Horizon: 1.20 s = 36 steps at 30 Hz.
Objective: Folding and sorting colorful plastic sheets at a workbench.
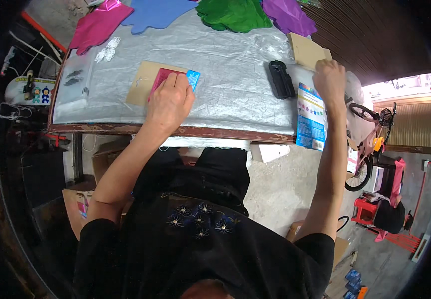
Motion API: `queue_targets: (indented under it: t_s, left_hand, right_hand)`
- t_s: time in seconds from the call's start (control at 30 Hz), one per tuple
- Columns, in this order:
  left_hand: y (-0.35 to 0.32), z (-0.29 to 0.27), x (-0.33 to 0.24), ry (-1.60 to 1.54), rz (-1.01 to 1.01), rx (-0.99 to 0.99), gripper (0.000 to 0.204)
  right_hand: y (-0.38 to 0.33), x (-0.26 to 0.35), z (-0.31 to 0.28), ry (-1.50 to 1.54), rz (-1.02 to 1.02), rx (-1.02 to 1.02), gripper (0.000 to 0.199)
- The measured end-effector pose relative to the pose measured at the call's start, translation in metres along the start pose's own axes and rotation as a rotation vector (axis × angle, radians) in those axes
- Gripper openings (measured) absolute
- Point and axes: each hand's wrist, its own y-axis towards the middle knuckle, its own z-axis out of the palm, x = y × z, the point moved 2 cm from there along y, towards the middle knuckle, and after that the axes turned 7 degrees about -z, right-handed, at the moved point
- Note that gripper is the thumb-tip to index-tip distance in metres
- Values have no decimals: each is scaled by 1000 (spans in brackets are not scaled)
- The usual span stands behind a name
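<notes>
My left hand (169, 102) is closed, its bunched fingertips pressing on a folded deep-pink sheet (161, 78). That sheet lies over a flat tan card (139, 84), and a small blue printed label (192, 78) shows just beyond the fingers. At the right side of the table, my right hand (330, 79) has its fingers curled at the corner of a tan card beside a stack of tan cards (306, 51); the fingertips are partly hidden. Below that hand a blue-and-white printed package (310, 117) hangs over the front edge. A black stapler-like tool (281, 79) lies left of it.
Shiny pink (98, 25), blue (153, 15), green (234, 14) and purple (290, 17) sheets lie along the table's far side. White string (107, 50) and a clear plastic box (73, 84) are at the left. A bicycle (372, 129) and red stool (364, 210) stand at the right.
</notes>
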Motion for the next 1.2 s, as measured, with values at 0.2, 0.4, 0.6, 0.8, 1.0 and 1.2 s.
queue_targets:
  t_s: [0.2,0.4,0.6,0.8,1.0,1.2]
  left_hand:
    - [-2,-2,4,-43,17,-65,15]
    - [-1,0,1,-58,24,-53,16]
    - [-1,-2,1,-39,23,-29,16]
    - [0,-6,0,-36,22,-1,15]
    - [-1,-5,-1,-103,5,77,19]
    - [8,-26,26,-217,158,118,35]
  right_hand:
    - [5,117,-65,980,293,-213,14]
    - [4,216,-54,1081,110,2,15]
    - [10,223,-51,1189,160,35,13]
    - [14,227,-45,1243,159,38,14]
    - [45,247,-25,1080,147,-173,15]
    - [46,224,-24,967,117,-311,12]
